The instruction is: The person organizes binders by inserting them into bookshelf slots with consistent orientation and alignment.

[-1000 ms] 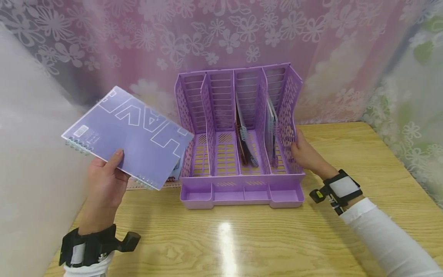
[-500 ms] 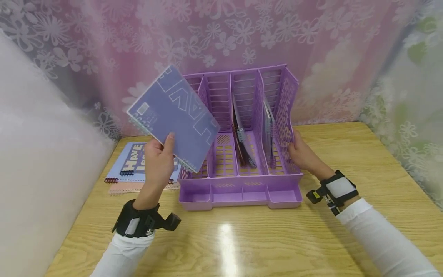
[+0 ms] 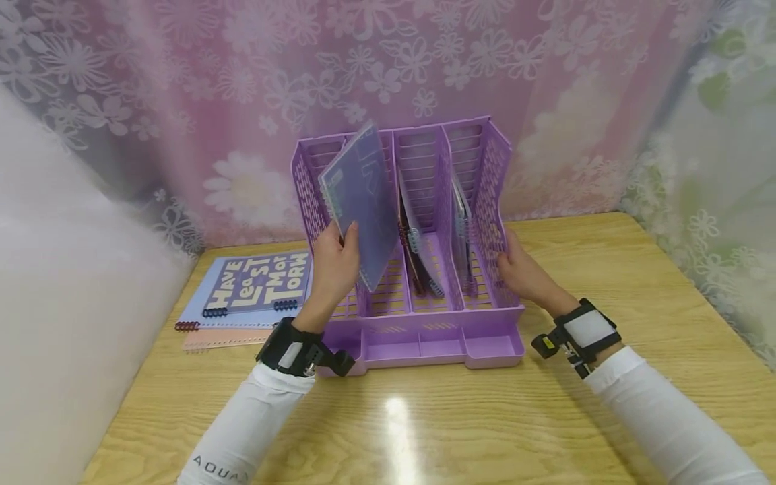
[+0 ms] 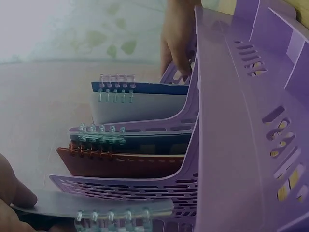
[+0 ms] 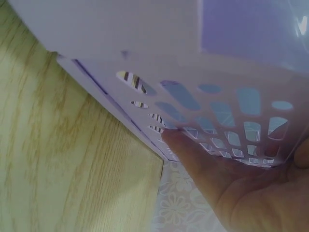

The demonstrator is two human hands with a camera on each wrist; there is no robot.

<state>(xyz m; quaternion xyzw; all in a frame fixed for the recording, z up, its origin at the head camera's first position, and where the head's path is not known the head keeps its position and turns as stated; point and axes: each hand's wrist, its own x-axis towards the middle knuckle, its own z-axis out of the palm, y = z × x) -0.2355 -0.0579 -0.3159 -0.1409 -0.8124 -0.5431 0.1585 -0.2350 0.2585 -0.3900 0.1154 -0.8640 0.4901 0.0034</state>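
Note:
In the head view my left hand (image 3: 333, 268) pinches a blue-purple spiral notebook (image 3: 362, 202) by its near edge, tilted upright over the second compartment from the left of the purple rack (image 3: 418, 318). The left wrist view has this notebook (image 4: 101, 203) beside a perforated divider (image 4: 120, 186). My right hand (image 3: 529, 271) grips the rack's right side wall, its thumb against the holes in the right wrist view (image 5: 217, 179). Brown and blue spiral notebooks (image 3: 418, 249) lean in the third compartment; more spiral notebooks (image 3: 461, 236) stand in the rightmost one.
Left of the rack, a purple lettered notebook (image 3: 254, 283) lies on a light blue one (image 3: 203, 306), with a pink one (image 3: 227, 338) beneath. Small trays (image 3: 494, 347) line the rack's front on the wooden table (image 3: 461, 417). A floral curtain (image 3: 254, 87) hangs behind.
My left hand has carried the notebook rightward from beside the rack to over it, turning it more edge-on. The lettered stack has come into view. My right hand keeps its grip on the side wall.

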